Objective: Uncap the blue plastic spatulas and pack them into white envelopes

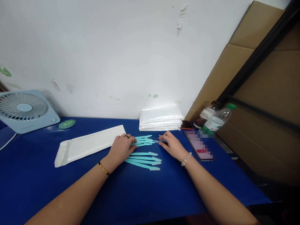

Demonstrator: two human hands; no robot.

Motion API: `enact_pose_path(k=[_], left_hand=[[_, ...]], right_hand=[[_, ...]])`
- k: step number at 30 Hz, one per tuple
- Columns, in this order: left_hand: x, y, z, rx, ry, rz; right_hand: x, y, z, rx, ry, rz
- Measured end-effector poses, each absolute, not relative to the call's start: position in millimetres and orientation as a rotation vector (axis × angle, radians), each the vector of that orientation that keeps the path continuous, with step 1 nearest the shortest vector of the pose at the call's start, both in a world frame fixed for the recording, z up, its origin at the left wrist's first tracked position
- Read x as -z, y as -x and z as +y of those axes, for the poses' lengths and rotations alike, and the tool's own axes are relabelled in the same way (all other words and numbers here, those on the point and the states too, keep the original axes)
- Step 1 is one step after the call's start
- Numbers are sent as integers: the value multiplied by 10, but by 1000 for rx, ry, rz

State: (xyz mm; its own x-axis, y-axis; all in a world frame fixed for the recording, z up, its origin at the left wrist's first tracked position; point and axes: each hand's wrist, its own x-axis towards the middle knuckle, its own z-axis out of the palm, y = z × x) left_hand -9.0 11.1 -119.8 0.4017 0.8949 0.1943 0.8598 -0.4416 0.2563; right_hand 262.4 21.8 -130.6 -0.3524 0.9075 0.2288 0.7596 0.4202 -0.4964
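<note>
Beneath the fingers of my left hand (124, 144) are several turquoise eyebrow razors (144, 141), fanned out to the right; the hand is closed on their left ends. Nearer to me on the table lie several more turquoise eyebrow razors (146, 159) with pale tips, their left ends close to my left hand. My right hand (172, 144) is closed in a pinch on pale translucent pieces that look like blade covers (157, 141), right at the tips of the held razors. Whether those covers touch the razors I cannot tell.
A white padded mailer (89, 144) lies left of my hand on the blue table (140, 197). Stacked white mailers (161, 117) stand against the wall. At right are a phone (197, 145), another phone (187, 125) and two bottles (217, 120). A fan (28, 109) and green disc (67, 124) are left.
</note>
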Motion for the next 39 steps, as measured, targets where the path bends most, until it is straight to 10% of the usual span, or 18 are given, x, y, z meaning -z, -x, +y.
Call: enact_pose_path(k=[39], left_hand=[[1112, 116, 78, -557, -2356, 1406]], right_hand=[[1249, -2530, 127, -105, 1365, -2344]])
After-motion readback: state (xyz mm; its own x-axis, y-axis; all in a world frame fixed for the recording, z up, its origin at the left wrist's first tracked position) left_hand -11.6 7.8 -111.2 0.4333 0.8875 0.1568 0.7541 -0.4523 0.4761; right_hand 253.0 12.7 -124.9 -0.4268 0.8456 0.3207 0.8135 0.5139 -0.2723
